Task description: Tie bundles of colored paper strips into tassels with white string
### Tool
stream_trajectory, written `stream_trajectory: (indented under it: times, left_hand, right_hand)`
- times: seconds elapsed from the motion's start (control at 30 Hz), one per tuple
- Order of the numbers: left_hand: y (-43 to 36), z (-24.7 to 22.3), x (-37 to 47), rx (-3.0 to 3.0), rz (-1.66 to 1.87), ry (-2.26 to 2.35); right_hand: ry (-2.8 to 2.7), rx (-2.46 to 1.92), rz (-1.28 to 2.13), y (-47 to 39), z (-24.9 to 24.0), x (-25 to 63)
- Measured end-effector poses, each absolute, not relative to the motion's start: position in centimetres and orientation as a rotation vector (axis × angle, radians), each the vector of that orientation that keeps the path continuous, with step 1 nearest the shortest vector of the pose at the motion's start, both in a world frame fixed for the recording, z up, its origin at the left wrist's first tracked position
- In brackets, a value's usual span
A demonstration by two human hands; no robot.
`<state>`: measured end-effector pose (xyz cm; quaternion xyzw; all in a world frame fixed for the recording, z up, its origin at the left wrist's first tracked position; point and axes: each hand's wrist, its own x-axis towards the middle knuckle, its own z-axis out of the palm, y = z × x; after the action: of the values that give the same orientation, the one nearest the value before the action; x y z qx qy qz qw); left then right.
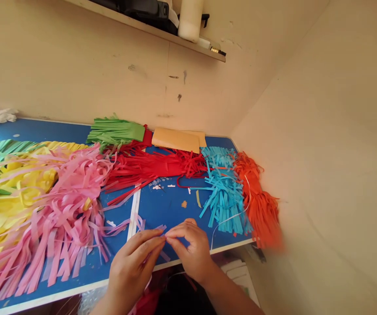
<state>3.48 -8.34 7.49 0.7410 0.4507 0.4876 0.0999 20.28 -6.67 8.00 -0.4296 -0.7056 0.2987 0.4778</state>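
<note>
My left hand (135, 259) and my right hand (191, 247) meet fingertip to fingertip over the table's front edge. Both are closed in a pinch on a thin purple paper strip (161, 228), mostly hidden by the fingers. More pale purple strips trail on the table to the left and below the fingers. Left of my left hand spreads a heap of pink fringed paper (73, 205). Beyond the hands lies red fringed paper (165, 165), and right of it blue fringed paper (226, 192) with a white string (231, 217) across it.
Yellow fringe (40, 179) and green fringe (119, 131) lie on the blue table (162, 203). Tan folded paper (177, 139) is at the back. Orange fringe (260, 203) hangs over the right edge. A shelf (142, 28) with a white bottle (190, 19) juts from the wall above.
</note>
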Motion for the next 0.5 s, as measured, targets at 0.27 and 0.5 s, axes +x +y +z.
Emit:
stream_trajectory:
  times: [0.27,0.5]
  left_hand:
    - [-8.5,6.9,4.3,2.229,1.45,1.353]
    - [-8.6,6.4,4.7,2.194,1.437,1.327]
  right_hand:
    - [-1.737,-1.062,0.635,-7.3,7.8,20.5]
    - [-1.729,-1.102,0.641,-7.6,7.6,21.4]
